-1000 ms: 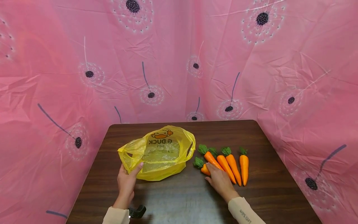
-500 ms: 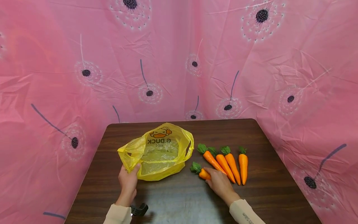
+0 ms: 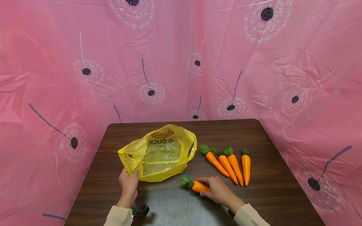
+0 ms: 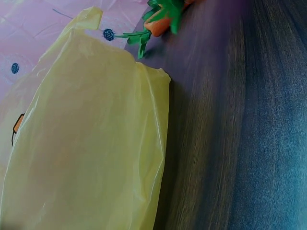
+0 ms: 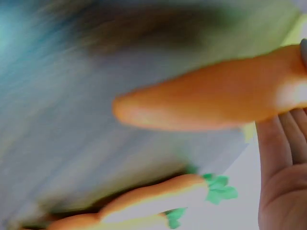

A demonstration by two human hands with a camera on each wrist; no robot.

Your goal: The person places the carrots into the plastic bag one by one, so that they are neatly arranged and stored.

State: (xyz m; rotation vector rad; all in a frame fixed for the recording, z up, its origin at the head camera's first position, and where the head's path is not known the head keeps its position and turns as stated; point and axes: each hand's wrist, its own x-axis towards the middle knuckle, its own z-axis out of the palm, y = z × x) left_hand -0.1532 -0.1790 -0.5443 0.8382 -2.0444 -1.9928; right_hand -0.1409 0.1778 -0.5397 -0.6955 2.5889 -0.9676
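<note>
My right hand (image 3: 219, 191) grips an orange carrot (image 3: 199, 187) near its leafy end, the green leaves pointing left. In the right wrist view the carrot (image 5: 206, 98) stretches across the frame, its tapered tip toward the middle. My left hand (image 3: 128, 183) pinches the near left rim of a yellow plastic bag (image 3: 162, 174) printed with a duck and lettering. The bag lies on its side with its mouth spread toward me. In the left wrist view the bag (image 4: 91, 139) fills much of the frame and the left fingers are hidden.
Several more carrots (image 3: 234, 168) with green tops lie side by side on the right of the dark wooden table (image 3: 271, 194). A black wristband (image 3: 141, 211) shows by the left wrist. Pink dandelion-print cloth (image 3: 175, 62) hangs behind and along both sides.
The right hand has drawn the carrot away from the others, toward the left and nearer to me. My left hand keeps its hold on the bag, which has barely shifted.
</note>
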